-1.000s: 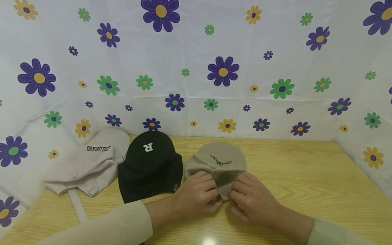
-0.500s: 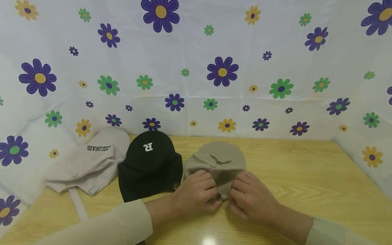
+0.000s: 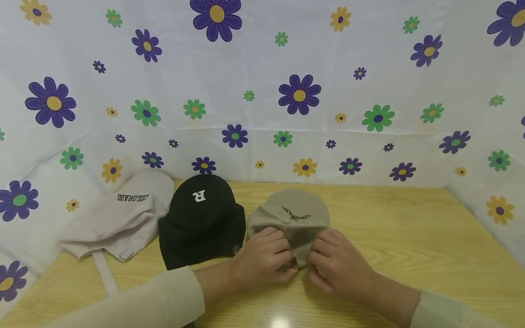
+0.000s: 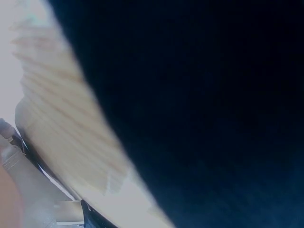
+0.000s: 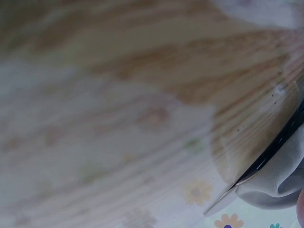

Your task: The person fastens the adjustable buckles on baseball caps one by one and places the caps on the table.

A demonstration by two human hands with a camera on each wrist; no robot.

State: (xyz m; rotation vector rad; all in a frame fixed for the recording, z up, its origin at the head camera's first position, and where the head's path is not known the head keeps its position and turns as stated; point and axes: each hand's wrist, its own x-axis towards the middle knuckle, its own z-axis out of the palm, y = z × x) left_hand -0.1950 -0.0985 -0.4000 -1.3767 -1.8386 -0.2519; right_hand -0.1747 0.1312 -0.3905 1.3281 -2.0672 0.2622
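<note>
A beige-grey baseball cap [image 3: 302, 200] lies on the wooden table with its brim toward the back wall and dark COLORADO lettering. My left hand [image 3: 262, 255] grips its near edge on the left, fingers curled, next to a small dark metal buckle [image 3: 293, 263]. On the right side my right hand [image 3: 340, 262] pinches the same cap's back edge. The fingertips of both hands are largely hidden. Some grey cap fabric [image 5: 268, 190] shows at the lower right of the right wrist view.
To the left lies a black cap [image 3: 203, 218] with a white R, close to my left forearm. Beside it is a pale pink COLORADO cap [image 3: 110, 218], its strap [image 3: 105, 275] trailing forward. A flower-print cloth [image 3: 254, 59] hangs behind the wooden table [image 3: 402, 228].
</note>
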